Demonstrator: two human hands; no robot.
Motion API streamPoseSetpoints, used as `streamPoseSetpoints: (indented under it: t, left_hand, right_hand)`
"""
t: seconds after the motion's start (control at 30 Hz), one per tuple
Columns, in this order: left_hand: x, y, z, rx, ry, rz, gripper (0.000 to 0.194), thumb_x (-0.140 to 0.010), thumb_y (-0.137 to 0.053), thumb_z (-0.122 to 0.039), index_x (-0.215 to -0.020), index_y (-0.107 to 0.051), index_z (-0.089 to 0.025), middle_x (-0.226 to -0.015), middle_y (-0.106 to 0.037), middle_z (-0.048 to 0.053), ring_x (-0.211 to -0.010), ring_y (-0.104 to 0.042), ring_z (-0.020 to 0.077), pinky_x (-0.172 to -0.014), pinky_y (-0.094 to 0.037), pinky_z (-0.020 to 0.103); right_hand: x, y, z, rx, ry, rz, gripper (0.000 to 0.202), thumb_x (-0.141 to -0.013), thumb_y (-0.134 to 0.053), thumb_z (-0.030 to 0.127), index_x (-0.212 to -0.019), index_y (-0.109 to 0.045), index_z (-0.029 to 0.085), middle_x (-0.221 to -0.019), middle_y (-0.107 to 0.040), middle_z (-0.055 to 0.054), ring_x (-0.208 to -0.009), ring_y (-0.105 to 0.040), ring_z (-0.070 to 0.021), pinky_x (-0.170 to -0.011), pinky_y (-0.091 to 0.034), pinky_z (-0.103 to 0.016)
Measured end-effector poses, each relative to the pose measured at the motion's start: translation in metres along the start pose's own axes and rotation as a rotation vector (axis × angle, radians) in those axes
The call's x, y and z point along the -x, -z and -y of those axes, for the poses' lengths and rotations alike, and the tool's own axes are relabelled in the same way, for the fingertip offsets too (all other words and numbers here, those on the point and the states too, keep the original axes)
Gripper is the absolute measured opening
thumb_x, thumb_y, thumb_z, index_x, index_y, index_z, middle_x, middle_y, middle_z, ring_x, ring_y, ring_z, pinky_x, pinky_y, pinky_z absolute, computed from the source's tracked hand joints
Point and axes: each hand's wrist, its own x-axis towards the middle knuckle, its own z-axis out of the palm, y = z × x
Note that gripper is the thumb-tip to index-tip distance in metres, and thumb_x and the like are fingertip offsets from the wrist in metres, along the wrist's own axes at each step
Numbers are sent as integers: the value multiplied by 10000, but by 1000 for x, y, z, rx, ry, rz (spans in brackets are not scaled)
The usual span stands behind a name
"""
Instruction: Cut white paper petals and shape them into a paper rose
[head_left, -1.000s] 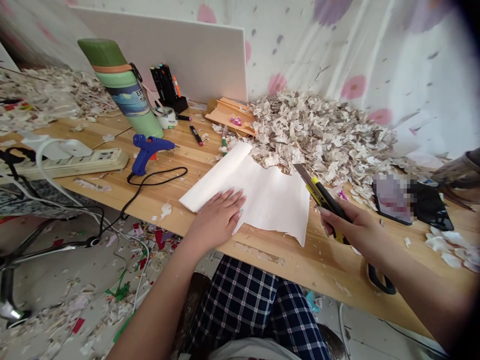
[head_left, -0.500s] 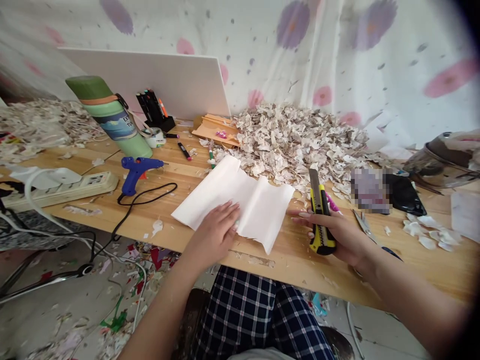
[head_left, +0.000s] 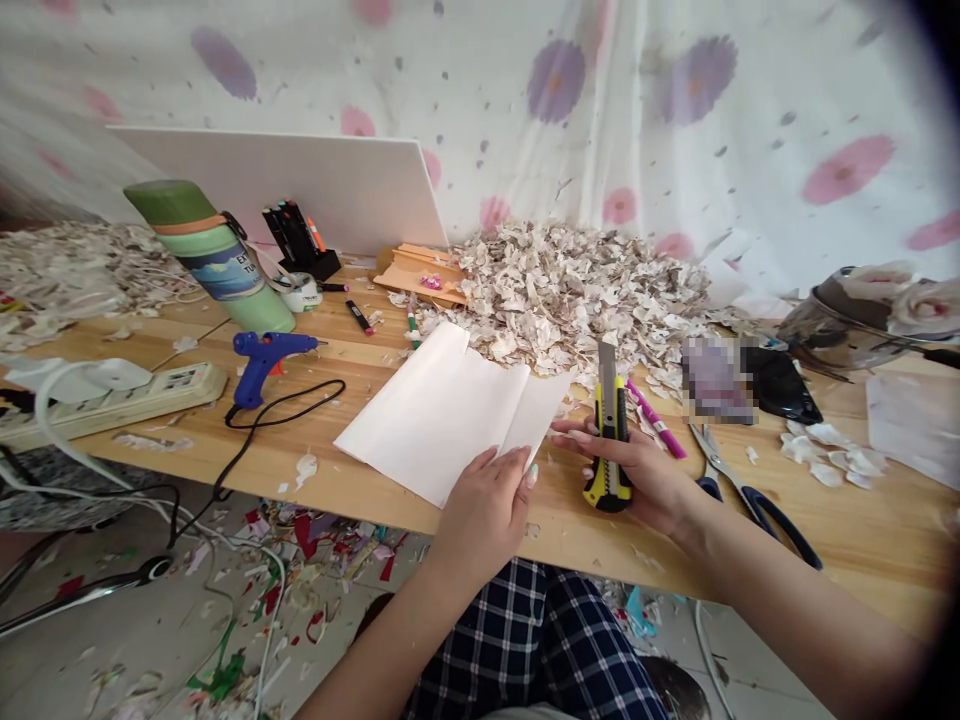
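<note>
A folded sheet of white paper point(head_left: 442, 420) lies at the table's front edge, with a crease running near its right side. My left hand point(head_left: 487, 500) rests on the lower right of the paper, fingers stretched out flat near the crease. In my right hand point(head_left: 649, 470) is a yellow and black utility knife point(head_left: 613, 440), gripped upright with its wide blade out and pointing away from me. The hand is just right of the paper. Beside it lie a magenta marker point(head_left: 656, 420) and scissors point(head_left: 720, 465) with dark blue handles.
A large heap of whitish petal-like scraps point(head_left: 570, 290) covers the back. On the left are a blue glue gun point(head_left: 270, 362) with its cord, a power strip point(head_left: 172, 405), a green bottle point(head_left: 214, 260) and a pen holder point(head_left: 304, 245). A clear pot point(head_left: 832, 320) stands far right.
My left hand has slid right across the paper, and the raised right part now lies flatter and folded over. My right hand still holds the knife. The view has shifted slightly.
</note>
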Motion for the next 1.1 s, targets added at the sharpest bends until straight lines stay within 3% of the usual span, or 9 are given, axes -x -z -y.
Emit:
streamPoseSetpoints:
  t: [0.23,0.4,0.53,0.6,0.7,0.77,0.83,0.93,1.1]
  left_hand:
    - [12,1,-17,188,2,-27,361,-984,-313,-262,-1171,-599,-148,-1166,-693,123,-1110,-635,221,-1031,-471,417]
    - [18,-1,-16,523,568,-115,526,-964,-307,-533,-647,-556,-196,-596,-617,36,-617,-625,190,-575,-520,308]
    - [16,1,-13,683,756,-194,541,-919,-374,-609,-757,-653,-174,-807,-693,74,-911,-661,243,-784,-542,325]
    - [15,2,-15,681,660,-151,525,-957,-334,-547,-988,-694,-166,-954,-715,93,-1046,-639,256,-887,-527,356]
    - [17,0,-18,498,216,-25,443,-1005,-301,-353,-1327,-542,-167,-1265,-635,112,-1241,-538,241,-1046,-437,403]
    - [19,-3,-20,278,-111,42,456,-999,-327,-275,-1430,-413,-153,-1437,-493,126,-1365,-406,248,-1118,-353,443]
    - [22,-7,-21,88,-298,99,511,-994,-350,-326,-1464,-342,-124,-1517,-376,139,-1437,-268,269,-1149,-296,470]
    - [25,-10,-22,-19,-335,171,646,-985,-263,-486,-1488,-262,-81,-1569,-262,141,-1471,-151,272,-1162,-278,459]
    - [20,-10,-21,-140,-249,293,616,-999,-224,-452,-1518,-189,-122,-1586,-217,80,-1464,-176,282,-1152,-305,449]
  right_hand:
    - [-6,-5,-17,92,62,-58,337,-739,-770,336,-1027,-646,212,-890,-731,-49,-704,-679,-165,-513,-537,-223]
    - [-22,13,-9,149,186,-169,373,-708,-783,331,-1027,-639,204,-972,-714,-57,-767,-682,-180,-566,-565,-240]
    - [-21,16,-2,130,303,-235,384,-699,-789,378,-1008,-620,225,-1159,-661,-52,-1003,-653,-211,-735,-598,-273]
    - [-10,9,-3,153,281,-155,372,-696,-788,422,-957,-633,207,-1099,-676,-64,-1005,-654,-237,-744,-607,-315]
    - [11,-4,-11,182,189,-55,380,-688,-790,451,-914,-618,199,-829,-688,-23,-754,-677,-194,-614,-587,-289]
    - [21,-8,-19,170,155,-92,376,-642,-830,401,-851,-590,200,-670,-634,33,-585,-623,-144,-544,-541,-252]
    - [26,-7,-27,132,143,-187,387,-589,-863,330,-791,-559,202,-597,-580,69,-527,-576,-118,-522,-506,-231]
    - [31,3,-34,69,129,-306,397,-573,-864,300,-794,-549,205,-605,-588,71,-542,-572,-121,-530,-494,-234]
    - [40,17,-34,32,123,-326,411,-537,-887,281,-772,-562,195,-565,-627,49,-522,-577,-131,-537,-483,-241]
